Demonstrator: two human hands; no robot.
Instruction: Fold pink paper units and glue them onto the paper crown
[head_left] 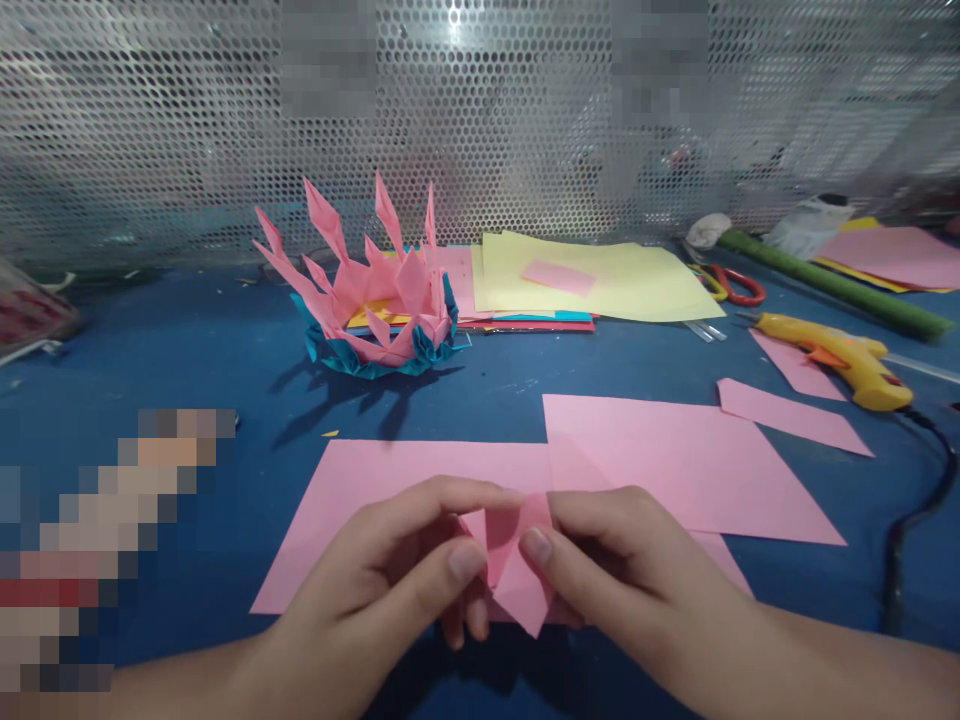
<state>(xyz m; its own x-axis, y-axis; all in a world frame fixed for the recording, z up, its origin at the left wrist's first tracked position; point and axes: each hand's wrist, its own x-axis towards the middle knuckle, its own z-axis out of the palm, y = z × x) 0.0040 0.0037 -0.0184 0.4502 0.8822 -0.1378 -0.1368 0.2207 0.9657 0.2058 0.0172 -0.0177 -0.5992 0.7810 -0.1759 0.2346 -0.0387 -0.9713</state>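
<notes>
Between my two hands is a small piece of folded pink paper (525, 590), its pointed end hanging down. My left hand (397, 560) pinches its left side, thumb in front and index finger along the top. On the other side my right hand (622, 560) grips it between thumb and index finger. Under and behind the hands lie a pink sheet (420, 465) and another pink sheet (645, 450) that overlaps it. Part of the folded piece is hidden by my fingers.
A pink and blue folded-paper crown (382, 330) stands at the back left. Yellow sheets (615, 280) lie behind it. To the right are a yellow glue gun (832, 350) with its cord, red-handled scissors (742, 287), a green rod (840, 285) and a pink strip (795, 415).
</notes>
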